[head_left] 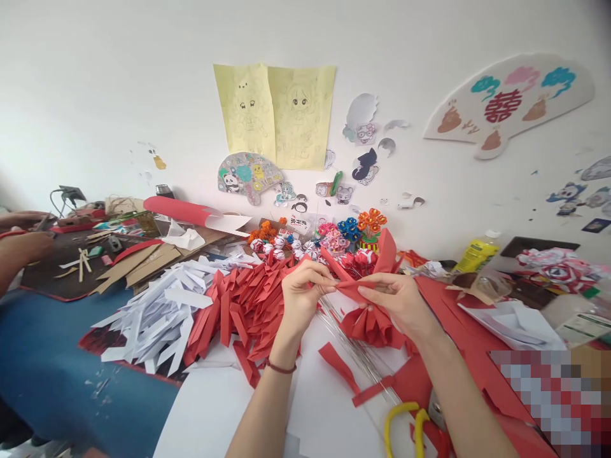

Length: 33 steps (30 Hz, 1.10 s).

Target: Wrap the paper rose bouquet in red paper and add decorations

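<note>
My left hand [305,287] pinches a folded red paper strip [351,290] between thumb and fingers. From the other side, my right hand [398,302] grips the same strip, and a piece of red paper rises behind it. Just below my hands sits a pleated red paper shape [370,326]. Thin metal wires [360,356] run under it across white paper [317,407]. To the left of my left hand lies a heap of folded red strips [252,305], with a pile of white strips [157,312] beyond it. Yellow-handled scissors [403,420] rest near my right forearm.
Red paper sheets [470,343] cover the right side. Behind my hands stand small craft flowers [351,229]; a yellow bottle [477,251] is at the back right. Another person's hand [26,245] holds scissors at the far left, near cardboard pieces [143,264].
</note>
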Tool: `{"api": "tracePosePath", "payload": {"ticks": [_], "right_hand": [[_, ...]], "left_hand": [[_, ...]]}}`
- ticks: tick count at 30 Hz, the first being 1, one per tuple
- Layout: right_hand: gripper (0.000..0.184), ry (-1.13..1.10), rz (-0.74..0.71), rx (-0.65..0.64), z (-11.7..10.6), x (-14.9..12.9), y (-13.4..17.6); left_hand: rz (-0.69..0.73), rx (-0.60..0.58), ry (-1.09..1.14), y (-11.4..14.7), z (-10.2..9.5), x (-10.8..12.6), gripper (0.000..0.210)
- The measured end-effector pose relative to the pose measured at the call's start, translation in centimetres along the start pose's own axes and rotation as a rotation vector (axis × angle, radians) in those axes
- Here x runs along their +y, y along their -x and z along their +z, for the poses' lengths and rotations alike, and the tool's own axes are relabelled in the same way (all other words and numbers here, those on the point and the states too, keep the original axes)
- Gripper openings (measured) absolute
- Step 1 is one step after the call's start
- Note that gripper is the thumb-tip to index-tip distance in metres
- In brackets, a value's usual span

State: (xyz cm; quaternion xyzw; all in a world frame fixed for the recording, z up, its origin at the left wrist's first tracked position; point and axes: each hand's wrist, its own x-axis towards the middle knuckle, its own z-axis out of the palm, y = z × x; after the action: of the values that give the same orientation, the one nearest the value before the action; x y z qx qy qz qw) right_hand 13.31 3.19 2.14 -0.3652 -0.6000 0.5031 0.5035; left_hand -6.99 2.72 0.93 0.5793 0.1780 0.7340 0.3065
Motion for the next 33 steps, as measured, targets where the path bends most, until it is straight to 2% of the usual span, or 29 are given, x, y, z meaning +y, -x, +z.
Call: {"api": "tracePosePath", "payload": {"ticks": [5, 9, 12, 18, 27, 30, 33], "right_hand": [[0.034, 0.095, -0.047, -0.015, -1.0, -0.5, 0.1], [0.030, 0.219, -0.073, -0.113, -0.4, -1.1, 0.4], [0.028, 0.287, -0.089, -0.116, 0.2, -1.3, 0.5], [0.031, 0.301, -0.129, -0.084, 0.1, -1.4, 0.4], [0.027, 0.246, -0.179, -0.028, -1.4, -1.0, 0.2], [0.025, 0.163, -0.119, 0.011, -1.7, -0.6, 0.0], [0.035, 0.055, 0.011, -0.088, -1.2, -0.1, -0.2]], "left_hand": [[-0.040, -0.034, 0.004, -0.1, -0.2, -0.1, 0.010], [-0.094, -0.128, -0.008, -0.1, 0.0, -0.2, 0.014], [-0.117, -0.167, -0.023, -0.1, 0.2, -0.3, 0.019], [-0.126, -0.147, -0.046, -0.1, 0.3, -0.3, 0.022], [-0.084, -0.065, -0.025, -0.1, 0.0, 0.0, 0.014], [-0.054, -0.036, -0.025, -0.1, -0.1, 0.0, 0.014], [-0.014, -0.013, -0.042, -0.1, -0.1, 0.0, 0.013]]}}
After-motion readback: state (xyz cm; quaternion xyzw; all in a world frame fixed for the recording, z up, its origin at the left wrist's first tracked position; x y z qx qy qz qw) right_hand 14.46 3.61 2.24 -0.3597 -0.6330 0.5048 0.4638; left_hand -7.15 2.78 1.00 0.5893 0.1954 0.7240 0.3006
